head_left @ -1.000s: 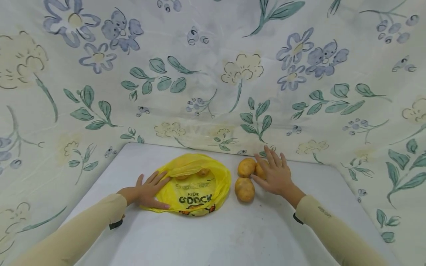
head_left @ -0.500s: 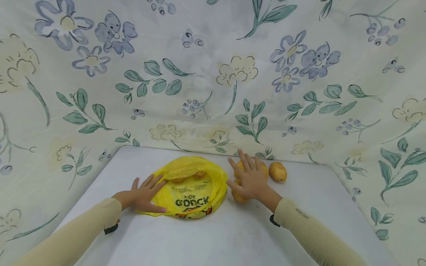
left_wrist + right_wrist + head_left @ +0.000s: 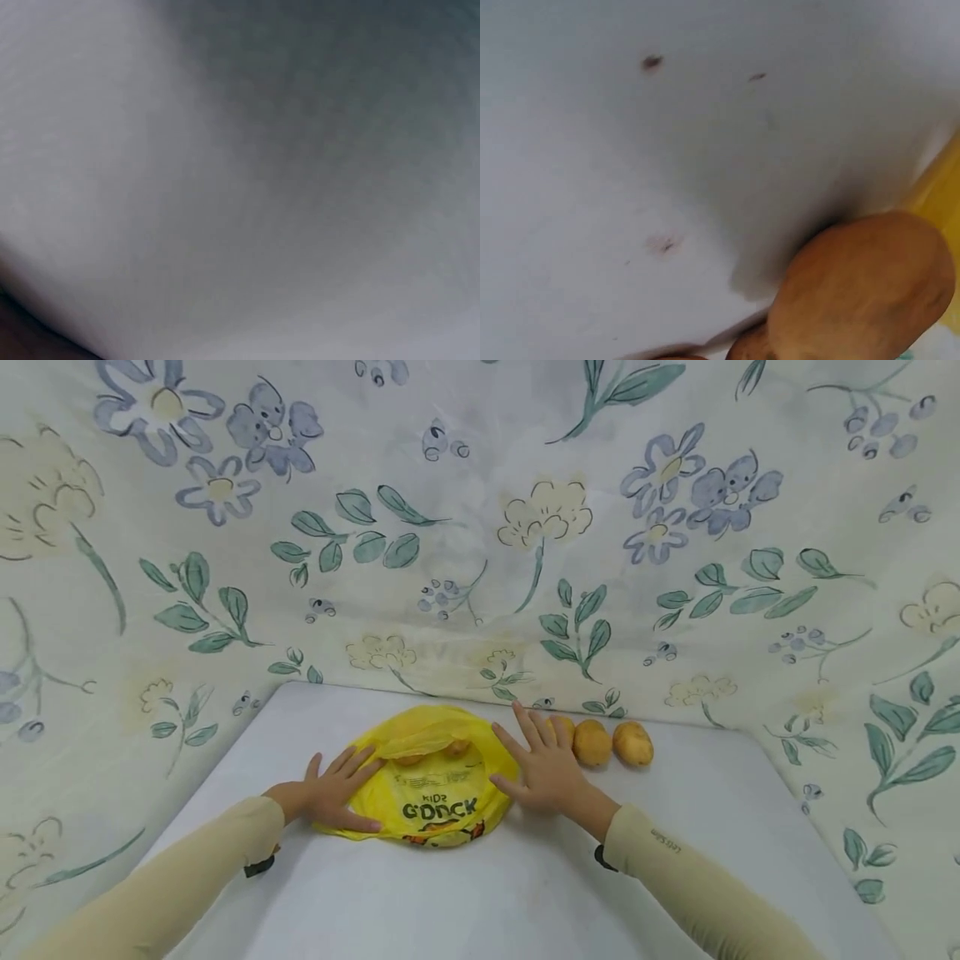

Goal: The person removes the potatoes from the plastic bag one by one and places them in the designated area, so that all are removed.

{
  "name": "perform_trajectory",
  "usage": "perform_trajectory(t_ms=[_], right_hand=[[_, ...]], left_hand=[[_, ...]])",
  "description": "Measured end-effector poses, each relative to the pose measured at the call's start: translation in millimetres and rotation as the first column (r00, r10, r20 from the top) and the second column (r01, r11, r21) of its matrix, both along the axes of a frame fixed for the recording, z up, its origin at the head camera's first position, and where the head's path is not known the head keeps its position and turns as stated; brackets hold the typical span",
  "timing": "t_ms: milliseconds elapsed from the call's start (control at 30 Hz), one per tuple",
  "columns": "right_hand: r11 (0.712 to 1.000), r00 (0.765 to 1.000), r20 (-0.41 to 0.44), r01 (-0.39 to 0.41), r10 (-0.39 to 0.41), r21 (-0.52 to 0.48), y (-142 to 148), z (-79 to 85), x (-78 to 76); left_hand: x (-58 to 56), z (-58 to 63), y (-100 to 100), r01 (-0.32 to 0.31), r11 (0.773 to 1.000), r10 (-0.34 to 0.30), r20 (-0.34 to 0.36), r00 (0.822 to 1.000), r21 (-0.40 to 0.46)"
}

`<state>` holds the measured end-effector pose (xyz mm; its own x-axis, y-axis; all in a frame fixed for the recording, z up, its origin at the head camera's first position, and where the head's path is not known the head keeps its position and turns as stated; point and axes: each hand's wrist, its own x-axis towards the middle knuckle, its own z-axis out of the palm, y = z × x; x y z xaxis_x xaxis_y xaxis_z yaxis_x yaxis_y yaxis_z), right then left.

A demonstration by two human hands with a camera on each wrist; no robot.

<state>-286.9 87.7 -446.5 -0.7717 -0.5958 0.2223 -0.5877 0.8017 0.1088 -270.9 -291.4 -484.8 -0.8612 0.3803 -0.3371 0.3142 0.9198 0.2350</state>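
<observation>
A yellow plastic bag [image 3: 442,783] with "KIDS G.DUCK" printing lies flat on the white table, with brown lumps like potatoes [image 3: 456,748] partly showing in its mouth. My left hand [image 3: 337,795] rests on the bag's left edge, fingers spread. At its right edge is my right hand [image 3: 546,772], fingers straight and spread. Just behind and right of that hand stand three potatoes in a row: one partly covered [image 3: 564,727], a middle potato [image 3: 592,743] and a right potato [image 3: 633,744]. The right wrist view shows a potato [image 3: 862,289] close up, beside the bag [image 3: 943,214].
The white table [image 3: 465,910] meets a floral cloth wall [image 3: 465,585] at its back and sides. A few dark specks mark the tabletop. The left wrist view is a blurred pale surface.
My right hand has moved left from over the potatoes to the bag's right edge, uncovering the right-hand potatoes. The front potato is out of sight in the head view. My left hand stays put.
</observation>
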Motion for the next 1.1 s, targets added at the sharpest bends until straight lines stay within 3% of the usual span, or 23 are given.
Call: perform_trajectory(t_ms=[200, 400, 800, 1100], right_hand=[[0.999, 0.999, -0.018, -0.051, 0.050, -0.015, -14, -4.6, 6.9], [0.997, 0.996, -0.048, -0.071, 0.072, 0.014, -25, -3.7, 7.5], [0.997, 0.990, 0.123, -0.076, 0.073, 0.025, -45, -7.6, 11.3], [0.978, 0.978, 0.031, -0.207, 0.207, 0.004, -70, -13.3, 15.9]], left_hand=[[2.1, -0.4, 0, -0.002, 1.000, 0.002, 0.017, 1.000, -0.022], [5.1, 8.8, 1, 0.007, 1.000, -0.006, 0.035, 0.999, -0.015], [6.9, 11.3, 5, 0.019, 1.000, -0.018, 0.031, 0.999, -0.011], [5.6, 13.0, 3, 0.020, 1.000, -0.020, 0.017, 1.000, 0.011]])
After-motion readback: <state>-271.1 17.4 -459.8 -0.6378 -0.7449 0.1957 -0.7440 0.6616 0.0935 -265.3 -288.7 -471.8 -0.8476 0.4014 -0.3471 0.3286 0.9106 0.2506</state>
